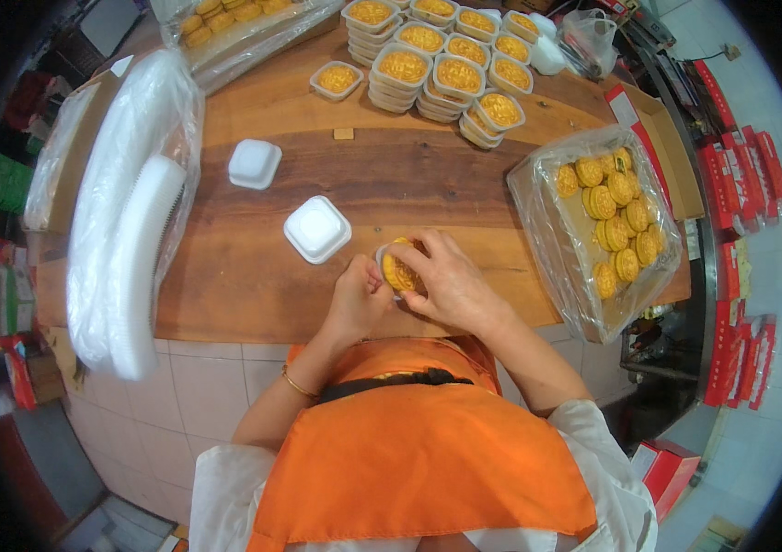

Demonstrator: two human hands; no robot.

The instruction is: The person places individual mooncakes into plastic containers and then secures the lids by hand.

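Observation:
Near the front edge of the wooden table, my right hand point(443, 279) grips a golden mooncake point(399, 268) with a patterned top. The cake is tilted at a small clear plastic tray point(380, 257), mostly hidden behind it and my fingers. My left hand point(362, 291) pinches the tray's left side. Just up and left of my hands lies a white plastic container point(317, 229), bottom up. Another white container point(255, 164) sits farther left, also bottom up.
Stacked trays with mooncakes point(403, 67) stand at the back; one filled tray point(336, 80) sits apart. On the right is a plastic-lined box point(536, 186) of loose mooncakes. Bagged nested white containers point(132, 262) lie left. Another lined box point(274, 34) holds mooncakes at the back left.

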